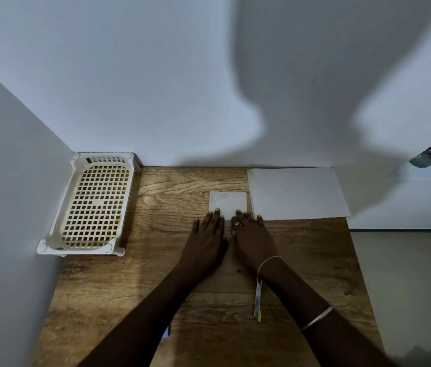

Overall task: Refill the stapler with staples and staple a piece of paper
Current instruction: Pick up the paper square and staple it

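1. One wooden table (119, 287) filled the corner, running from the far wall towards the person.
2. One large white sheet (297, 193) lay at the far right of it, flat against the wall.
3. One cream lattice basket (82, 249) sat at the far left, well apart from everything else.
4. Both hands lay side by side in the middle: the left hand (206, 242) and the right hand (252, 239) were flat, palms down, fingers straight and holding nothing.
5. One small white paper (227, 201) lay just beyond them, its near edge pressed under their fingertips.
6. One slim silver tool (257, 300) with a yellow end, which I took for the stapler or part of it, lay on the near side of the hands, right by the right wrist. Its long axis ran far to near, yellow end nearest the person. The right hand was plainly the closer one; I judged it would need to draw back towards the body to take it.
7. One small blue thing (166, 332) peeped out beside the left forearm, too hidden to name.
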`<action>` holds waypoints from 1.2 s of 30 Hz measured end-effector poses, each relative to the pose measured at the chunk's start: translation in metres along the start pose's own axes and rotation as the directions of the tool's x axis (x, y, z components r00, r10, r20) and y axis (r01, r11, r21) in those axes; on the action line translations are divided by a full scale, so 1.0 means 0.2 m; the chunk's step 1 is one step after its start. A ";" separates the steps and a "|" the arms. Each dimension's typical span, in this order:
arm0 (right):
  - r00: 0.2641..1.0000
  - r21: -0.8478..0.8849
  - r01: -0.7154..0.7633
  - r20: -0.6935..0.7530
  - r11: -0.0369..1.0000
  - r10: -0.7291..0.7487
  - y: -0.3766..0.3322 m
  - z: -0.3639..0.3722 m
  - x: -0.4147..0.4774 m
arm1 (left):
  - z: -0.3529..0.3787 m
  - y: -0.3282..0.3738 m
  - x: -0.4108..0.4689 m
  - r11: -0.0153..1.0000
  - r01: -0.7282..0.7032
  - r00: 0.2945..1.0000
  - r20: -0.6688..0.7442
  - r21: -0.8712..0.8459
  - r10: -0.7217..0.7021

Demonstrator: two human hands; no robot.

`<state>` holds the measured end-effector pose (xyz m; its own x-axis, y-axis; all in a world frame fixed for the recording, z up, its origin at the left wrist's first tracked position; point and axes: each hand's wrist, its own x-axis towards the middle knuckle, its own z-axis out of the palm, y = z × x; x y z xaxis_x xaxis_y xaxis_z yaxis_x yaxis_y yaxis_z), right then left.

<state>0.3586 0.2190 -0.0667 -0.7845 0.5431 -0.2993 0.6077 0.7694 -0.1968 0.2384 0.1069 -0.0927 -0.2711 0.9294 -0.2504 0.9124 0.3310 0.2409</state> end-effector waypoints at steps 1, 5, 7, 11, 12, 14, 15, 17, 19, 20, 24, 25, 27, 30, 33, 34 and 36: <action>1.000 0.004 0.000 0.008 1.000 0.000 0.00 -0.01 0.03 | -0.01 -0.01 0.02 1.000 0.007 1.000 -0.004 -0.006 -0.007; 1.000 0.000 0.009 0.017 1.000 -0.009 0.00 -0.06 0.14 | -0.05 -0.06 0.11 0.999 0.025 0.999 -0.030 -0.025 -0.026; 1.000 0.004 0.006 0.014 1.000 -0.006 0.00 -0.09 0.20 | -0.08 -0.08 0.16 0.999 0.030 0.999 -0.035 -0.037 -0.032; 1.000 0.007 0.004 0.010 1.000 -0.004 0.00 -0.14 0.29 | -0.12 -0.12 0.26 0.998 0.028 0.998 -0.050 -0.055 -0.031; 1.000 0.011 0.001 0.004 1.000 -0.001 0.01 -0.15 0.31 | -0.13 -0.13 0.28 0.998 0.025 0.998 -0.054 -0.059 -0.028; 1.000 0.020 -0.008 -0.002 1.000 0.008 0.01 -0.17 0.35 | -0.14 -0.14 0.32 0.998 0.016 0.998 -0.058 -0.061 -0.020; 1.000 0.022 -0.010 -0.002 1.000 0.010 0.02 -0.17 0.36 | -0.15 -0.15 0.33 0.998 0.013 0.998 -0.061 -0.060 -0.017; 1.000 0.026 -0.015 0.000 1.000 0.015 0.02 -0.18 0.38 | -0.16 -0.15 0.34 0.998 0.012 0.998 -0.065 -0.061 -0.016; 1.000 0.031 -0.017 0.001 0.999 0.017 0.02 -0.18 0.38 | -0.16 -0.15 0.35 0.998 0.014 0.998 -0.066 -0.058 -0.018; 1.000 0.033 -0.017 0.000 0.999 0.017 0.02 -0.18 0.39 | -0.16 -0.15 0.35 0.998 0.014 0.998 -0.066 -0.057 -0.017; 1.000 0.025 -0.025 0.006 0.999 0.025 0.02 -0.19 0.39 | -0.16 -0.16 0.37 0.999 0.007 0.997 -0.072 -0.051 -0.011; 1.000 0.020 -0.025 0.010 0.999 0.025 0.02 -0.19 0.39 | -0.16 -0.16 0.38 0.999 0.007 0.997 -0.071 -0.052 -0.010; 1.000 0.010 -0.025 0.018 1.000 0.025 0.02 -0.19 0.40 | -0.16 -0.17 0.38 0.998 0.006 0.998 -0.066 -0.058 -0.010; 1.000 -0.002 -0.025 0.018 1.000 0.025 0.03 -0.19 0.39 | -0.16 -0.17 0.37 0.997 -0.001 0.998 -0.065 -0.072 -0.004; 0.999 0.048 -0.022 -0.043 0.999 0.024 0.05 -0.20 0.38 | -0.20 -0.16 0.36 0.992 -0.011 0.996 -0.092 -0.123 -0.001; 0.997 0.070 -0.023 -0.071 0.997 0.028 0.05 -0.21 0.38 | -0.21 -0.15 0.36 0.988 -0.014 0.993 -0.116 -0.153 -0.004; 0.990 0.109 -0.026 -0.134 0.994 0.041 0.04 -0.22 0.36 | -0.25 -0.14 0.32 0.972 -0.018 0.983 -0.183 -0.235 -0.026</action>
<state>0.3015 0.2797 -0.0500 -0.7685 0.6142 -0.1795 0.6379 0.7134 -0.2899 0.1798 0.1650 -0.0683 -0.3459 0.9348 -0.0810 0.8193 0.3430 0.4595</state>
